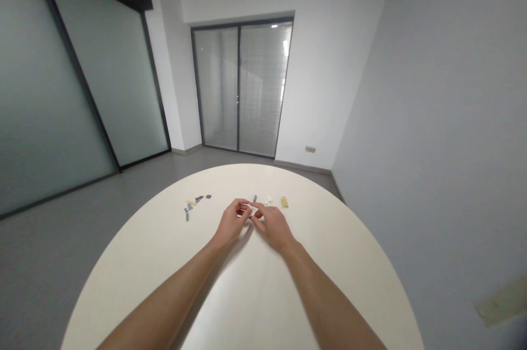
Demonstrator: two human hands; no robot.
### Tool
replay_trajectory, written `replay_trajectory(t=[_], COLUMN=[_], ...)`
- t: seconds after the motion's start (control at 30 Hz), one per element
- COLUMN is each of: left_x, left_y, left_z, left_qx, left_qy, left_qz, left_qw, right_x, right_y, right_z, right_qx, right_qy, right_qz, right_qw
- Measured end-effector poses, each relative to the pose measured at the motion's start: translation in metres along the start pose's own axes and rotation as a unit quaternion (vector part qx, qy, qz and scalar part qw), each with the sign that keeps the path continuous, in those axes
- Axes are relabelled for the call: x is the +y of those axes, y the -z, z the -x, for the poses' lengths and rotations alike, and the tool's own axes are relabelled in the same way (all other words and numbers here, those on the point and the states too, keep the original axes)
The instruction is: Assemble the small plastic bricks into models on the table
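My left hand (234, 220) and my right hand (270, 223) meet over the middle of a round cream table (329, 262). Both hands have their fingertips pinched together around a small light piece (248, 207) held between them; it is too small to name. A little way left of my hands lie several small grey and tan pieces (194, 204). Just beyond my right hand lie a small grey piece (254, 198), a white piece (269, 199) and a tan piece (284, 202).
The table fills the lower view and its far edge curves just beyond the pieces. A grey wall stands close on the right. Grey floor, frosted glass panels on the left and a glass door with blinds (242, 86) lie beyond.
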State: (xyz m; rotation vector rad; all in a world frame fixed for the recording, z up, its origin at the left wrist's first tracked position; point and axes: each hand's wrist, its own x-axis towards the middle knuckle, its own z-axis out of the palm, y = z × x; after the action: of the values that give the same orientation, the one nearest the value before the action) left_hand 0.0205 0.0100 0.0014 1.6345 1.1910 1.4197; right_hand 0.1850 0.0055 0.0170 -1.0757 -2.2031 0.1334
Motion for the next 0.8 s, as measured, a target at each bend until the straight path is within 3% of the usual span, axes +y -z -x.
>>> replay_trajectory(t=[0.23, 0.53, 0.8], left_x=[-0.001, -0.001, 0.01], left_y=[0.001, 0.005, 0.004], left_z=[0.002, -0.001, 0.0], left_qx=[-0.023, 0.048, 0.037], left_qy=[0.007, 0.005, -0.001], left_qz=[0.013, -0.031, -0.009], left_qw=[1.0, 0.998, 0.999], right_x=[0.001, 0.0, 0.001], right_y=[0.001, 0.002, 0.001], right_z=[-0.002, 0.0, 0.0], right_qx=[0.03, 0.024, 0.043], right_qy=[-0.026, -0.017, -0.039], right_qz=[0.014, 0.013, 0.01], right_qw=[0.999, 0.999, 0.998])
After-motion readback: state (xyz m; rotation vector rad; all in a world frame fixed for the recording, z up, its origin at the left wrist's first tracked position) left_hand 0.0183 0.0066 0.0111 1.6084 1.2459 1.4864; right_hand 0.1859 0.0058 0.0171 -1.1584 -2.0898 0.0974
